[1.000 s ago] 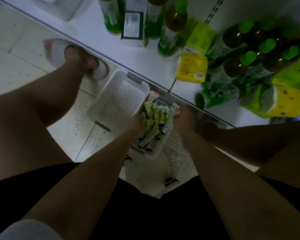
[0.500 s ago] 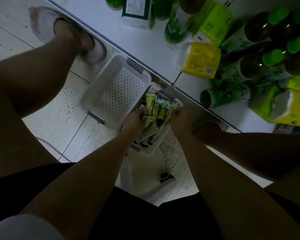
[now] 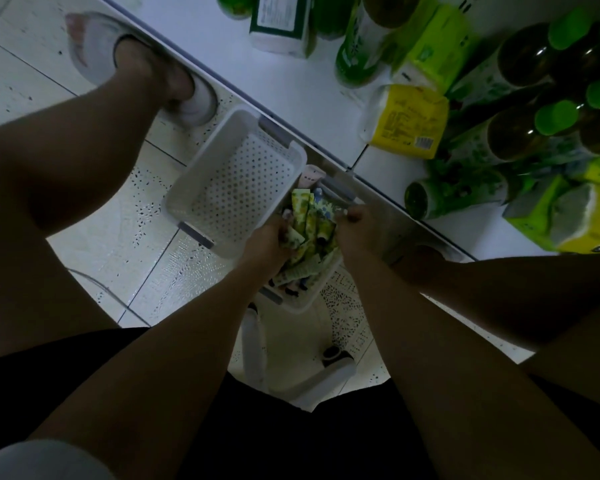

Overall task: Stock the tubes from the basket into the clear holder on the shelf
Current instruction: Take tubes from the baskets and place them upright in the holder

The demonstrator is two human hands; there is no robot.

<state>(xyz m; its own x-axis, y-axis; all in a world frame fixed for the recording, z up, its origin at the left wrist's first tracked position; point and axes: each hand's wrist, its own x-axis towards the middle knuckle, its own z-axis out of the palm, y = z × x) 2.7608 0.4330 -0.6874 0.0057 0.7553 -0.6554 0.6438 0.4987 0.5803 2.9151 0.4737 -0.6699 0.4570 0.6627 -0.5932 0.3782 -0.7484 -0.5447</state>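
A bundle of green and yellow tubes (image 3: 309, 223) is pressed between my two hands above a white basket (image 3: 302, 301) on the floor. My left hand (image 3: 269, 242) grips the bundle's left side. My right hand (image 3: 355, 230) closes on its right side. More tubes (image 3: 303, 271) lie loose in the basket under the bundle. The clear holder is not in view.
An empty perforated white basket (image 3: 236, 181) sits to the left, against the white shelf edge (image 3: 222, 81). On the shelf stand green-capped bottles (image 3: 520, 133), a yellow pack (image 3: 406, 121) and a lying green bottle (image 3: 440, 194). My knees flank both arms. A white stool (image 3: 291, 379) is beneath me.
The view has dropped closer to the baskets. Both hands have squeezed the tubes into a tighter bundle and hold it over the basket.
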